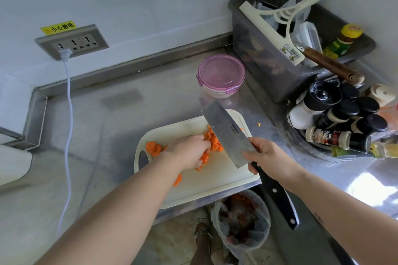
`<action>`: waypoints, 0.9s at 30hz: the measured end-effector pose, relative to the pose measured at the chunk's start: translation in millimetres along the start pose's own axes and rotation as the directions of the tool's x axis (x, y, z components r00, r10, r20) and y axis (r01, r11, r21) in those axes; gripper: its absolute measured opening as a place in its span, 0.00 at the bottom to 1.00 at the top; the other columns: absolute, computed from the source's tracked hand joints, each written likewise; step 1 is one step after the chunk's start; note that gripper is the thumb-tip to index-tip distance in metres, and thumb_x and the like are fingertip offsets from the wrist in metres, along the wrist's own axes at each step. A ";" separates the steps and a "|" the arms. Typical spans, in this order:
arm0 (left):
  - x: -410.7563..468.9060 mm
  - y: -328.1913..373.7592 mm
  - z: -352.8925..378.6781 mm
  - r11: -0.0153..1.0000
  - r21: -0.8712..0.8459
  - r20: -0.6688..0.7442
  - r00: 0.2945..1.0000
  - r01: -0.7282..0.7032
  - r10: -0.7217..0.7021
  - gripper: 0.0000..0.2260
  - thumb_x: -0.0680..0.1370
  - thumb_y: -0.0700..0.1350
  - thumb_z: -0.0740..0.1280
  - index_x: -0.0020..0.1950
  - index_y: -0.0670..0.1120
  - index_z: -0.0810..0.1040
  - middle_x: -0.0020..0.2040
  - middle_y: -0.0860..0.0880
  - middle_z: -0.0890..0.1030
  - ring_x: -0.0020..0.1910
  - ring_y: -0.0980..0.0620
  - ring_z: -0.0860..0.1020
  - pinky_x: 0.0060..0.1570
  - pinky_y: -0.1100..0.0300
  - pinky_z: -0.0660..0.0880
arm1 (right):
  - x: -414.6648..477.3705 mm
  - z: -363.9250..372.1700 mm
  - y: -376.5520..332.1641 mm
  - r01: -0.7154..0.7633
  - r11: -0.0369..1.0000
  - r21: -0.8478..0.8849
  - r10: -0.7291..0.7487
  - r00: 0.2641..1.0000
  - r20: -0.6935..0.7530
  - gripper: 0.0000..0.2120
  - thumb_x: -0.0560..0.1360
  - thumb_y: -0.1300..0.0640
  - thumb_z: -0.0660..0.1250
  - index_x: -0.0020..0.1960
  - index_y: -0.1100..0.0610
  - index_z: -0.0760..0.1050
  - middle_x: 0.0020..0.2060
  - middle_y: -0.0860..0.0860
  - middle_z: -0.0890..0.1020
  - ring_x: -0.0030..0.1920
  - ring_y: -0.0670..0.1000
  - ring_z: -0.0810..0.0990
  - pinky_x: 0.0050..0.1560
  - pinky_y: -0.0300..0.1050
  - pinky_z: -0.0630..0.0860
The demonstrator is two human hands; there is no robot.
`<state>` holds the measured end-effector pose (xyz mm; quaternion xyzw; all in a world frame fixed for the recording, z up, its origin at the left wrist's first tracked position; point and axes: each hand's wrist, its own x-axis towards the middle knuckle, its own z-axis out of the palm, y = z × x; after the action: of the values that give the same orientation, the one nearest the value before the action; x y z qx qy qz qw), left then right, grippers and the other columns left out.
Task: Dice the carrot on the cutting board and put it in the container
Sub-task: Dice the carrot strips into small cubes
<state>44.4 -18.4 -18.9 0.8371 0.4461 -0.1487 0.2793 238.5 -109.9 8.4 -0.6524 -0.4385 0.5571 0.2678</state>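
Note:
A white cutting board (217, 180) lies at the steel counter's front edge. On it are carrot rounds (153, 147) at the left and a heap of cut carrot pieces (214, 141) in the middle. My left hand (187, 151) reaches over the heap, its fingers curled down into the pieces. My right hand (270, 160) grips a cleaver (228, 133) where blade meets black handle, the blade tilted up above the board's right side. A round container with a pink lid (221, 74) stands behind the board, lid on.
A grey bin (269, 75) with a squeegee and bottles fills the back right. Spice jars (340, 118) crowd a tray on the right. One carrot bit (258, 124) lies on the counter. A white cord (68, 114) runs from the wall socket. A lined waste bin (241, 219) stands below the counter.

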 end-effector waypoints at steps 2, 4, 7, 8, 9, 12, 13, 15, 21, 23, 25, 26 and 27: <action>0.6 -5.0 1.7 0.997 0.058 -0.055 0.998 0.041 -0.038 0.10 0.74 0.45 0.68 0.54 0.47 0.74 0.51 0.53 0.71 0.52 0.50 0.75 0.46 0.59 0.70 | 1.2 1.2 0.1 -0.003 1.000 -0.027 0.003 1.000 0.000 0.10 0.79 0.64 0.58 0.57 0.56 0.74 0.41 0.54 0.79 0.27 0.48 0.71 0.35 0.37 0.70; 2.4 -7.8 5.5 0.994 0.071 -0.107 0.992 0.080 -0.072 0.09 0.73 0.46 0.68 0.51 0.48 0.74 0.52 0.50 0.71 0.51 0.48 0.75 0.43 0.58 0.69 | 1.4 2.6 -1.0 -0.005 0.999 -0.044 0.006 1.000 0.004 0.10 0.80 0.63 0.58 0.57 0.55 0.74 0.42 0.55 0.79 0.27 0.47 0.71 0.35 0.36 0.71; 2.1 -12.5 7.6 0.982 0.036 -0.186 0.967 0.184 -0.174 0.05 0.73 0.44 0.68 0.47 0.48 0.75 0.50 0.50 0.70 0.48 0.47 0.76 0.41 0.57 0.69 | 1.8 7.1 -4.7 0.007 0.995 -0.101 -0.009 1.000 -0.022 0.10 0.80 0.64 0.58 0.57 0.56 0.73 0.35 0.49 0.77 0.24 0.43 0.71 0.29 0.31 0.68; 1.6 -12.5 6.4 0.979 0.007 -0.194 0.960 0.206 -0.201 0.05 0.73 0.44 0.68 0.47 0.48 0.75 0.49 0.50 0.69 0.47 0.47 0.76 0.41 0.57 0.70 | 2.5 9.5 -5.6 0.010 0.991 -0.134 -0.015 0.999 -0.032 0.10 0.80 0.64 0.57 0.58 0.56 0.72 0.33 0.46 0.75 0.22 0.41 0.70 0.27 0.29 0.66; 1.9 -12.9 6.5 0.977 -0.008 -0.190 0.959 0.213 -0.210 0.04 0.72 0.43 0.67 0.46 0.49 0.74 0.49 0.51 0.69 0.47 0.47 0.76 0.42 0.56 0.72 | 3.1 12.0 -6.7 0.013 0.987 -0.163 -0.019 0.999 -0.036 0.11 0.80 0.64 0.57 0.59 0.55 0.71 0.33 0.45 0.74 0.21 0.41 0.69 0.25 0.29 0.65; 3.5 -12.3 6.8 0.971 -0.035 -0.165 0.956 0.238 -0.241 0.05 0.72 0.43 0.67 0.43 0.50 0.72 0.50 0.49 0.72 0.48 0.47 0.76 0.47 0.55 0.74 | 6.1 19.3 -7.0 0.012 0.968 -0.251 -0.021 0.999 -0.035 0.11 0.79 0.63 0.57 0.59 0.55 0.71 0.33 0.47 0.75 0.22 0.40 0.71 0.25 0.30 0.66; 3.7 -11.8 6.7 0.971 -0.049 -0.161 0.957 0.236 -0.240 0.05 0.72 0.43 0.67 0.43 0.50 0.72 0.51 0.49 0.73 0.49 0.47 0.76 0.49 0.55 0.74 | 6.4 21.5 -7.0 0.007 0.961 -0.277 -0.018 0.999 -0.038 0.11 0.79 0.62 0.57 0.58 0.56 0.72 0.33 0.48 0.76 0.23 0.41 0.71 0.26 0.30 0.67; 5.4 -12.2 7.2 0.970 -0.053 -0.162 0.957 0.236 -0.242 0.06 0.73 0.43 0.67 0.43 0.50 0.71 0.52 0.48 0.74 0.50 0.46 0.76 0.49 0.55 0.74 | 8.0 25.3 -5.4 -0.009 0.950 -0.311 -0.006 0.999 -0.047 0.10 0.78 0.63 0.57 0.56 0.58 0.72 0.32 0.51 0.76 0.25 0.43 0.72 0.25 0.30 0.66; 7.4 -11.9 10.2 0.939 -0.157 -0.165 0.930 0.305 -0.329 0.04 0.74 0.44 0.68 0.47 0.48 0.74 0.48 0.47 0.80 0.49 0.45 0.78 0.47 0.54 0.76 | 11.9 42.1 -0.1 -0.012 0.906 -0.423 -0.018 0.998 -0.066 0.08 0.77 0.63 0.55 0.53 0.57 0.70 0.36 0.53 0.76 0.39 0.57 0.78 0.36 0.49 0.74; 6.5 -13.9 11.8 0.934 -0.174 -0.151 0.929 0.311 -0.337 0.08 0.74 0.45 0.70 0.51 0.47 0.76 0.48 0.47 0.80 0.50 0.45 0.78 0.47 0.55 0.75 | 13.6 48.0 3.8 -0.007 0.881 -0.472 -0.032 0.997 -0.075 0.07 0.77 0.63 0.54 0.52 0.57 0.69 0.36 0.52 0.74 0.38 0.54 0.76 0.35 0.46 0.72; 4.9 -14.7 13.4 0.940 -0.171 -0.149 0.935 0.295 -0.321 0.08 0.74 0.45 0.70 0.50 0.46 0.75 0.48 0.47 0.80 0.49 0.45 0.79 0.46 0.55 0.74 | 13.8 52.3 6.7 -0.006 0.852 -0.523 -0.052 0.994 -0.096 0.08 0.77 0.63 0.54 0.53 0.56 0.68 0.35 0.49 0.71 0.35 0.49 0.71 0.31 0.40 0.65; 4.6 -15.2 14.5 0.941 -0.175 -0.152 0.936 0.290 -0.317 0.07 0.74 0.44 0.70 0.48 0.47 0.74 0.47 0.47 0.80 0.48 0.45 0.78 0.45 0.55 0.74 | 13.9 54.0 8.1 -0.004 0.845 -0.535 -0.061 0.993 -0.103 0.09 0.78 0.62 0.53 0.56 0.56 0.68 0.36 0.49 0.71 0.35 0.47 0.69 0.31 0.39 0.64; 4.0 -15.4 15.3 0.940 -0.184 -0.158 0.935 0.287 -0.317 0.07 0.74 0.44 0.70 0.47 0.47 0.73 0.47 0.47 0.80 0.48 0.45 0.78 0.44 0.55 0.73 | 13.5 55.3 10.1 0.001 0.838 -0.545 -0.069 0.992 -0.105 0.11 0.78 0.62 0.53 0.58 0.56 0.68 0.38 0.49 0.71 0.36 0.47 0.69 0.32 0.39 0.64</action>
<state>33.8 -18.0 -38.2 0.7438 0.6041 -0.0755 0.2760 188.0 -110.6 -19.7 -0.7258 -0.5733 0.3646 0.1076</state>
